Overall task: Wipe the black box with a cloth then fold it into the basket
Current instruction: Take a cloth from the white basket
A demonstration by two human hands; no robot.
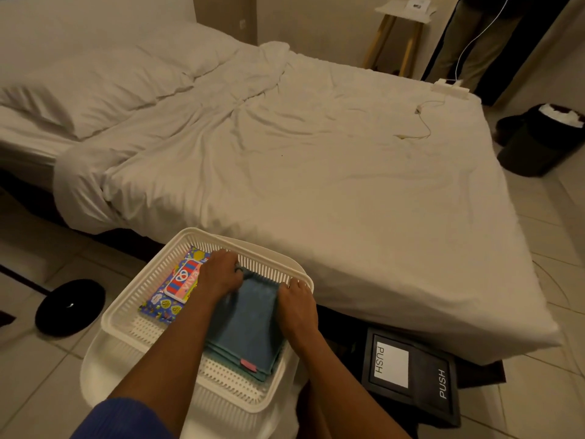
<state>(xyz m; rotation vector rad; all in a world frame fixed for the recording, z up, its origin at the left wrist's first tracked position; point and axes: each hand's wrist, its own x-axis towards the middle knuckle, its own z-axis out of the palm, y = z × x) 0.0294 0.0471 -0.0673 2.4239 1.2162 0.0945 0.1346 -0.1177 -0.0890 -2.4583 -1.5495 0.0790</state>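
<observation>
A folded blue cloth (250, 324) lies inside the white slatted basket (126, 312), on top of other folded cloths. My left hand (220, 275) presses on its far left corner. My right hand (297, 308) holds its right edge against the basket's wall. The black box (411, 372), with "PUSH" on its lid, sits on the floor to the right of the basket, by the bed.
A colourful wipes packet (177, 285) lies in the basket's left half. The basket stands on a white stool. A white bed (316, 169) fills the view ahead. A round black object (69, 307) is on the floor left; a dark bin (541, 141) far right.
</observation>
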